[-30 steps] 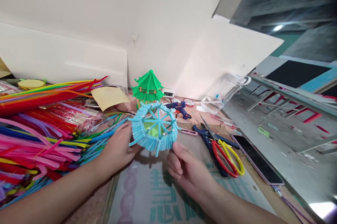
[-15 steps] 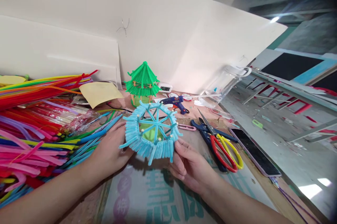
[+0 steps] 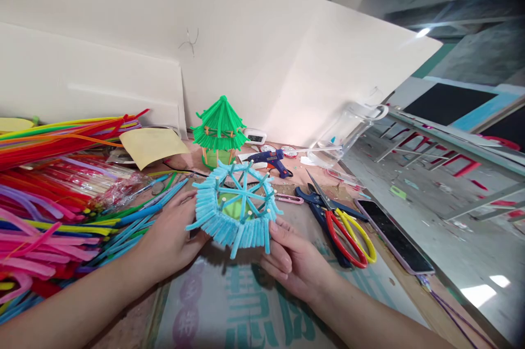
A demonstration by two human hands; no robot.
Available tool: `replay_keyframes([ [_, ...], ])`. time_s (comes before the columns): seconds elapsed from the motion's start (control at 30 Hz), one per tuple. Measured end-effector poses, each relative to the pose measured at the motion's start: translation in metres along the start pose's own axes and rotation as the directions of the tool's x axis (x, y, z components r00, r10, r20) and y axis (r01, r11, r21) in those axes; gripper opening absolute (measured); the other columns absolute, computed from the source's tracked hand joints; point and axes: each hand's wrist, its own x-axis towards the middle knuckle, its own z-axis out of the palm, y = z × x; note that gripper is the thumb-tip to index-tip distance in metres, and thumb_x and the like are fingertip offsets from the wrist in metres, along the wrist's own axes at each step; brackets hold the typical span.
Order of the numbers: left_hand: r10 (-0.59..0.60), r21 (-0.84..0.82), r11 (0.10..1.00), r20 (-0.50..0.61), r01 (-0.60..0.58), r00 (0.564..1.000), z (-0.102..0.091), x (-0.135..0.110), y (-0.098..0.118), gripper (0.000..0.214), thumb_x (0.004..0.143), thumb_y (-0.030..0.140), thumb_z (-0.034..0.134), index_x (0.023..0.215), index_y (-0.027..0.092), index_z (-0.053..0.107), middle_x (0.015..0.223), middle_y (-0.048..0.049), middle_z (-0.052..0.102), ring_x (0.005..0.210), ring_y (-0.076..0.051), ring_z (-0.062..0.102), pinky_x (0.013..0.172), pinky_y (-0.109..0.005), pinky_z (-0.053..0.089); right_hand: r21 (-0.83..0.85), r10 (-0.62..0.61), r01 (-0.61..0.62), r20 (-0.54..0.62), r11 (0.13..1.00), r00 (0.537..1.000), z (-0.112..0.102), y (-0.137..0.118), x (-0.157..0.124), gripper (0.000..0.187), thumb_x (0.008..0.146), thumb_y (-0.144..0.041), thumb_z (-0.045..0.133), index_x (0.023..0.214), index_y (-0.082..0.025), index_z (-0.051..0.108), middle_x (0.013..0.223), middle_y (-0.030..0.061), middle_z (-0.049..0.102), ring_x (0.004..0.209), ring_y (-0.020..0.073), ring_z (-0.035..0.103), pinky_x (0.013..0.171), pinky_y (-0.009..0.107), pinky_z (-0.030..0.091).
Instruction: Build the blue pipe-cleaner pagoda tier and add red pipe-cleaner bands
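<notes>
Light-blue fringed frame [image 3: 245, 193], between left fingers [image 3: 184, 202] and right fingers [image 3: 282, 255], both grasping its edges

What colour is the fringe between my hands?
The fringe is light blue; the head view shows it best.

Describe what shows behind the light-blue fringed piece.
Behind it show the green-roofed model, roof fully visible, and a glue gun; the fringed piece hides part of the model's base.
</notes>
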Motion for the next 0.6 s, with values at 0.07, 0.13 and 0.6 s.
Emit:
replay_keyframes([
  [0.07,0.002,0.007,1.0,-0.008,-0.002,1.0,0.0008,-0.0006,-0.0005,0.033,0.09,0.021,0.053,0.121,0.028,0.065,0.131,-0.004,0.07,0.127,-0.028,0.059,0.113,-0.048,0.043,0.003,0.002,-0.002,-0.001,1.0,1.0,0.0003,0.0003,0.0,0.033,0.088,-0.034,0.078,0.07,-0.019,0.055,0.038,-0.0109,0.043,0.033,0.0037,0.019,0.035,0.015,0.023],
  [0.13,0.01,0.017,1.0,-0.017,-0.009,1.0,0.0014,-0.0011,-0.0009,0.035,0.089,0.021,0.054,0.122,0.028,0.064,0.13,-0.0037,0.07,0.126,-0.028,0.059,0.114,-0.048,0.043,0.011,0.003,-0.003,-0.003,1.0,1.0,0.0005,0.0007,0.0001,0.033,0.088,-0.034,0.078,0.07,-0.019,0.055,0.039,-0.011,0.042,0.033,0.0037,0.018,0.035,0.015,0.023],
  [0.6,0.075,0.027,0.997,-0.029,-0.074,0.997,-0.0019,0.0008,-0.0001,0.042,0.084,0.014,0.053,0.121,0.03,0.064,0.125,-0.0033,0.072,0.122,-0.027,0.063,0.116,-0.049,0.042,0.006,0.026,-0.026,0.04,1.0,0.999,0.0002,0.0015,-0.0004,0.036,0.085,-0.034,0.081,0.071,-0.019,0.051,0.042,-0.0119,0.039,0.037,0.0041,0.018,0.038,0.016,0.023],
])
